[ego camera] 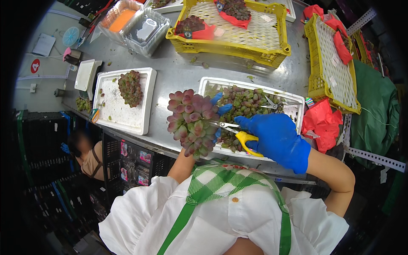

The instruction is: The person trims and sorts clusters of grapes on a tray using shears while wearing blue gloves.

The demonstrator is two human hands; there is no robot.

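A large cluster of plump, pink-green succulent rosettes (191, 122) is held up above the table's front edge. Behind it, my left hand (223, 108) in a blue glove grips it, mostly hidden; only fingers show at its right side. My right hand (274, 137), also blue-gloved, holds yellow-handled scissors (247, 143). Their metal blades point left and reach the cluster's right side. Beneath both hands is a white foam tray (255, 83) full of loose succulent leaves (244, 102). A second pair of scissors (274, 103) lies on those leaves.
Left stands another foam tray (124, 121) with a succulent cluster (130, 88) and scissors (94, 115). Yellow crates (229, 52) are behind and right. Plastic boxes (145, 32), red wrapping (322, 124) and a scale (87, 78) share the metal table (178, 68). Another person (92, 156) is at lower left.
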